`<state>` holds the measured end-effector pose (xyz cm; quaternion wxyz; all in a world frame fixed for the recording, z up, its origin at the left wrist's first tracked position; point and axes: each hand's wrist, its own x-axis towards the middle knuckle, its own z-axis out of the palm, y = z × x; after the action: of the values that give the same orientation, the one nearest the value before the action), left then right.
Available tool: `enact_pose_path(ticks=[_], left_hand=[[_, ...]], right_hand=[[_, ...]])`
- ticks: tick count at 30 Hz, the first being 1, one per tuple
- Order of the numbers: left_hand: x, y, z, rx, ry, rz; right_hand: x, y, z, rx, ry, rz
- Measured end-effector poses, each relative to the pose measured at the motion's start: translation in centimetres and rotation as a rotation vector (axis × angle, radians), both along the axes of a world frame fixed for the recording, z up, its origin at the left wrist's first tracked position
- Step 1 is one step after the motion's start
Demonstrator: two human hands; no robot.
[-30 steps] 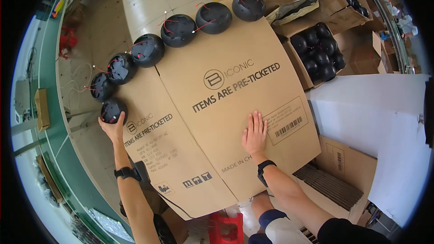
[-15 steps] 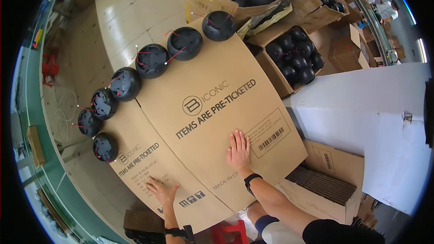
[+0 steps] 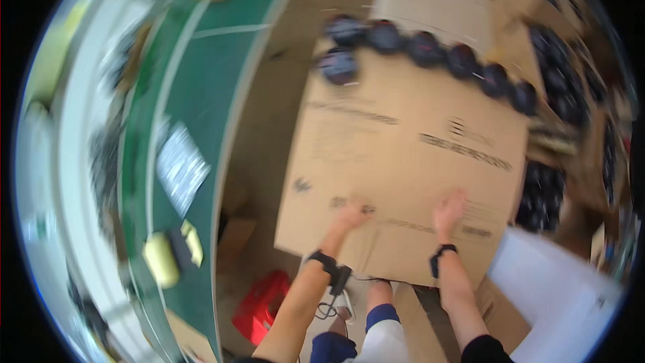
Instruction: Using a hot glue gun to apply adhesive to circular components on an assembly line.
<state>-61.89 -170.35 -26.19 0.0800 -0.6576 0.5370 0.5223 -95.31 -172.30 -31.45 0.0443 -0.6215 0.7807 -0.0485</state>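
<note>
Cardboard sheet: a big flattened brown cardboard sheet (image 3: pixel 403 154) with dark print lies flat across the work area, right in front of the person; the whole view is blurred.
Left hand: the left hand (image 3: pixel 351 215) rests palm down on the near part of the sheet, fingers spread flat, grip apart and clamped on nothing.
Right hand: the right hand (image 3: pixel 449 210) lies just beside it to the right, also flat on the sheet, grip apart, holding nothing; each wrist wears a dark band.
Round things: a row of dark round things (image 3: pixel 430 50) lines the far edge of the sheet, touching or overlapping it; one sits a little nearer at the left end.
Progress: the row looks fully laid out along the edge and the sheet is pressed flat; I judge that nothing is lifted or folded yet.
Change: half a second ago the left hand was low at the sheet's near left corner, well apart from the right; now both sit near together, and the view has swung left.
Surroundings: a green floor strip (image 3: pixel 181 134) runs on the left, a red stool (image 3: pixel 259 306) stands below, a white board (image 3: pixel 564 296) lies at the right.
</note>
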Motion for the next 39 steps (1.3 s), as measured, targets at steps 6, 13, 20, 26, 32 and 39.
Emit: enact_pose_path(ticks=[6,13,20,26,32,39], left_hand=[[1.7,27.7,12.6,-0.133,0.304,0.153],[7.7,66.2,21.4,-0.371,0.27,1.637],[-11.4,97.8,21.2,-0.437,0.172,2.618],[-31.3,112.3,14.8,0.273,0.085,2.581],[-34.8,109.1,11.7,0.228,0.473,2.699],[-19.2,109.6,10.3,-0.083,0.476,2.168]], right_hand=[[-6.4,6.9,3.6,0.546,-0.464,0.271],[5.1,23.7,6.7,1.249,-0.691,0.208],[17.9,35.4,9.4,0.917,-0.35,0.914],[29.8,49.1,16.2,0.9,-0.232,1.46],[35.6,59.3,21.3,1.309,-0.183,1.472],[37.1,65.4,11.8,1.349,0.012,1.34]])
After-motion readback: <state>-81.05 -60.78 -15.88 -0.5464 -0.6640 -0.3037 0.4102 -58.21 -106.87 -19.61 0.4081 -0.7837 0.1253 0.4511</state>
